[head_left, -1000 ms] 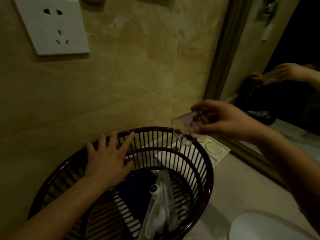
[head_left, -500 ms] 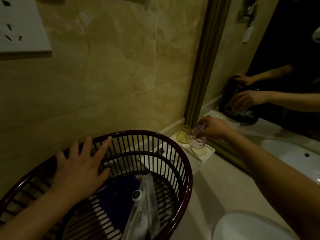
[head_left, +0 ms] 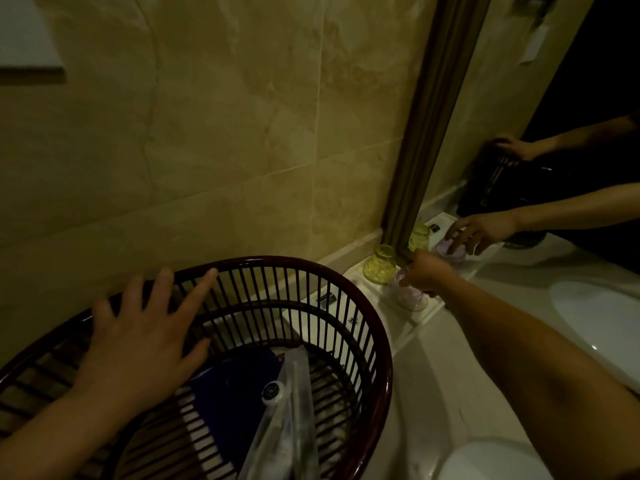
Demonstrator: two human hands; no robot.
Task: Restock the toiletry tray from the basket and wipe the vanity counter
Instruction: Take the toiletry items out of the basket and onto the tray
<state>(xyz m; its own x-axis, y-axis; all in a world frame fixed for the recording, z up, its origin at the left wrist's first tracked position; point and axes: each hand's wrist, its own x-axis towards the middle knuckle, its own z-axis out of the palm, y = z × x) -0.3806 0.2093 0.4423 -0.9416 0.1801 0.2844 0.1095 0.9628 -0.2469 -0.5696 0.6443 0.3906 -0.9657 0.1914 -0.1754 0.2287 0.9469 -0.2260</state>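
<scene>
At the tray, right hand (head_left: 427, 273): fingers closed around the top of a purple glass (head_left: 408, 296), which stands upside down on the white toiletry tray (head_left: 429, 311).
Over the basket, left hand (head_left: 142, 337): fingers spread flat and apart, gripping nothing; fingertips lie at the far rim of the basket (head_left: 382, 358).
Yellow glass (head_left: 380, 264): upside down on the same tray, just beside the purple one, in the corner by the mirror frame (head_left: 429, 119).
Basket contents: a dark blue cloth or packet (head_left: 235, 389) and a clear plastic bag (head_left: 291, 410) holding a round-capped item (head_left: 273, 392); what else is inside the bag is hard to make out.
Writing: a small dark mark on the tray behind the basket bars, too small to read.
Cut off: a white wall plate (head_left: 27, 32) at the upper left edge and a white basin (head_left: 599, 317) at the right edge.
Mirror: repeats both hands, the glasses and the basket.
Surface: pale vanity counter (head_left: 433, 382) under dim light, with beige marble-look wall tiles (head_left: 221, 126) behind.
</scene>
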